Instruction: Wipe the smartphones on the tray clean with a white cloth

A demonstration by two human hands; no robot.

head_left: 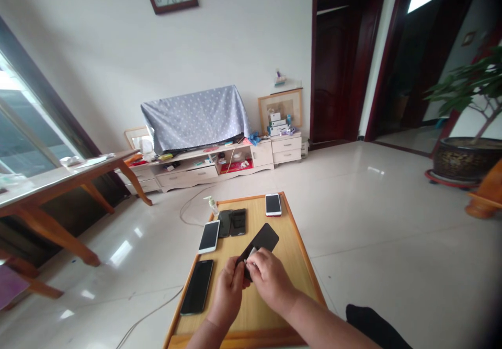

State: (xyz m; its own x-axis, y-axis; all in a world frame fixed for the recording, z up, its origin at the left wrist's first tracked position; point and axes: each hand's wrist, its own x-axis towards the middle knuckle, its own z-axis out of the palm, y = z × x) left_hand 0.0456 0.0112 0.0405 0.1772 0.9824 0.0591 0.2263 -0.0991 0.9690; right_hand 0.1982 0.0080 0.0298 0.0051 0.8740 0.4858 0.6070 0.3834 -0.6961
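Observation:
A black smartphone (269, 238) is held at a slant above the wooden tray-like table (290, 281). My left hand (230, 290) grips its lower end, the thumb on top. My right hand (271, 280) is closed over the same end, pinching a small pale piece (253, 252) against the phone; whether it is cloth or paper I cannot tell. To the left of my hands lie a large black phone (197, 287) and a white phone (209, 236). Beyond them is a dark pair of flat phone-like panels (238, 222). Another white phone (273, 204) rests at the far right corner.
At the table's far left corner stands a pump bottle (213, 206). A low cabinet (204, 175) with a cloth-covered television (196, 116) lines the wall. A taller table (70, 176) is on the left, a potted plant (466, 158) on the right. A cable (151, 312) crosses the floor.

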